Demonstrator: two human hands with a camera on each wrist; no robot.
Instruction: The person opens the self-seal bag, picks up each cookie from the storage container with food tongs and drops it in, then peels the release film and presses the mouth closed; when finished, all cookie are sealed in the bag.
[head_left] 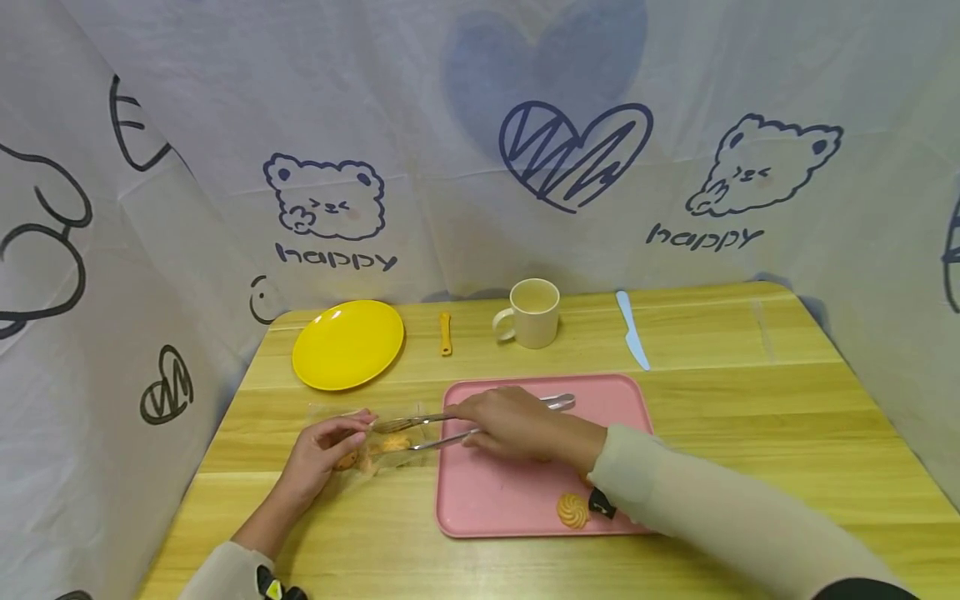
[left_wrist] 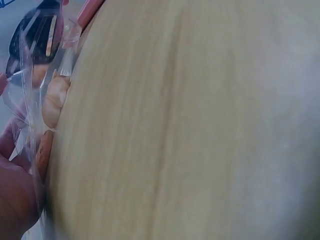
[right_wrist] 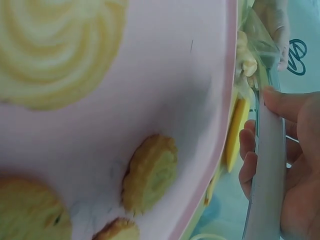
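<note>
Plastic bag [head_left: 393, 461] pinched in left grip [head_left: 317, 456], maybe to keep it steady; metal tongs [head_left: 445, 440] held in right grip [head_left: 513, 425], near a cookie [head_left: 395, 442].

Left hand [head_left: 322, 452]: reaches forward, wrist [head_left: 264, 525] bare above a pale sleeve [head_left: 225, 573]. Fingers [head_left: 341, 425] bent, thumb [head_left: 347, 448] set against them in a pinch. Right arm [head_left: 720, 500]: extends from lower right toward the left, sleeved nearly to the wrist. Right hand [head_left: 513, 423]: back upward, gripping; right-wrist view shows its thumb [right_wrist: 286, 105] opposing the curled fingers. Hands apart, roughly level.
</note>
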